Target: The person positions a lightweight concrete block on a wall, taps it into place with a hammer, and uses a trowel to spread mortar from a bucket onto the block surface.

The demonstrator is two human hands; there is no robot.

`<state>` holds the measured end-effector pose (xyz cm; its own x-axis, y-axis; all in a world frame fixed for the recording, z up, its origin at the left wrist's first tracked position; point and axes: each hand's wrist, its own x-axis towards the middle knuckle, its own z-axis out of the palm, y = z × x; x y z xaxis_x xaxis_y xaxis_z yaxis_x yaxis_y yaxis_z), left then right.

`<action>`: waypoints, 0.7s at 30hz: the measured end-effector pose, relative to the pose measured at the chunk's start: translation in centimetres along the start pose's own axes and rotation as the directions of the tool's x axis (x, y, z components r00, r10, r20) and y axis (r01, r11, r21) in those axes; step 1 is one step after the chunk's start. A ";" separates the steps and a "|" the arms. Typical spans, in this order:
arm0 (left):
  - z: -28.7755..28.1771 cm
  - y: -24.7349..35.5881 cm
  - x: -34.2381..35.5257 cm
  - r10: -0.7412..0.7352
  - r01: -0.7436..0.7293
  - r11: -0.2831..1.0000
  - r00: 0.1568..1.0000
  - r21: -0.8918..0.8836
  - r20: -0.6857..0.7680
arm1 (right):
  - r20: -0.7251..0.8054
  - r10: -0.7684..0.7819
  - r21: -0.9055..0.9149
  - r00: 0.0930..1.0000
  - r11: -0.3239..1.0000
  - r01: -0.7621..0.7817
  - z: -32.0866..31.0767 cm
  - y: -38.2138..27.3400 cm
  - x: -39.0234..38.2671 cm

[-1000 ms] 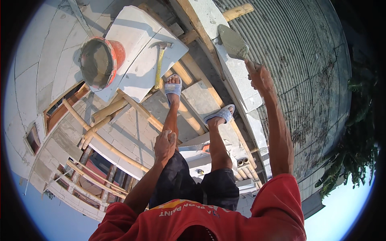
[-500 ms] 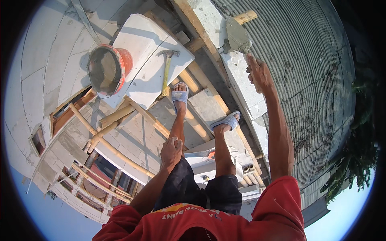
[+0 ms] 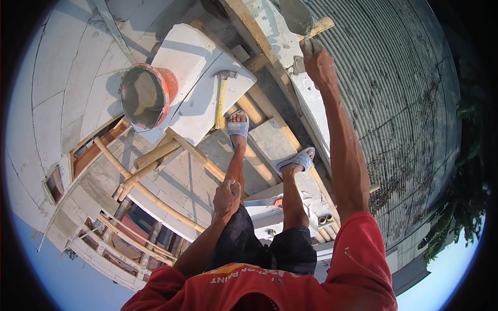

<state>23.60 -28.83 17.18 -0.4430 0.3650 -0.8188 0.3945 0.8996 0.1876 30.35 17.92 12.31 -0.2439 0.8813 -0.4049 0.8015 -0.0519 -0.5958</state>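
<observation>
While the right hand [image 3: 319, 65] gripped the trowel [image 3: 296, 16] by the wall top [image 3: 309, 88], left hand [image 3: 227, 201] rested on the leg [image 3: 237, 165], likely for balance; fingers bent, hold unclear.

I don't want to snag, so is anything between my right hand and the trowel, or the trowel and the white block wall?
Nothing clearly blocks either: your right hand grips the trowel, whose blade overlaps the white block wall in this view. A bamboo pole shows partly behind the trowel's neck; clearance is unclear.
</observation>
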 end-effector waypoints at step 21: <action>-1.6 -0.7 0.1 -0.011 0.010 0.998 1.000 0.056 0.015 | 0.381 0.089 0.034 0.920 0.993 -0.110 -4.6 0.0 -4.8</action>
<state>22.04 -29.02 17.87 -0.4351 0.3513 -0.8290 0.4347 0.8883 0.1483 34.09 15.85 17.45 -0.3612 0.6272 -0.6900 0.8046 -0.1644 -0.5706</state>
